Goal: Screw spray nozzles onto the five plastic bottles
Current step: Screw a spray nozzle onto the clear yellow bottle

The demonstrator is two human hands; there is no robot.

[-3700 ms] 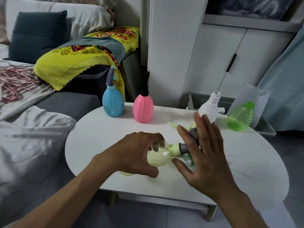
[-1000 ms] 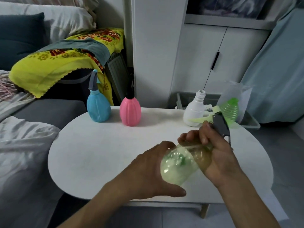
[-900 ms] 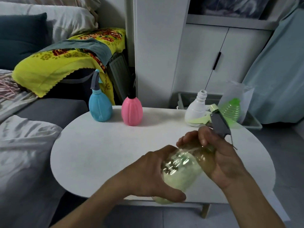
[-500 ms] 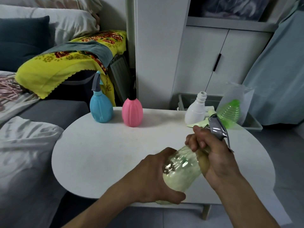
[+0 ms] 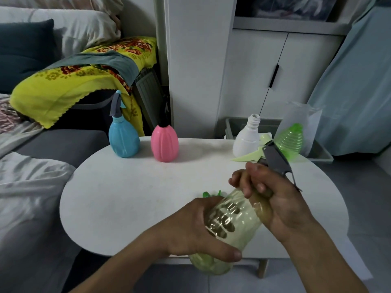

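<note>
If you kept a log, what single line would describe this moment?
left hand: holds yellow bottle | right hand: grips its neck under grey nozzle | blue, pink: nozzled | white, green: open

The yellowish bottle [image 5: 230, 220] is clear glossy plastic, ribbed too. Its nozzle [image 5: 275, 160] looks like matt grey plastic. Blue bottle [image 5: 123, 140] and pink bottle [image 5: 164, 144] are smooth opaque plastic, tabletop [image 5: 131, 187] matt white.
</note>
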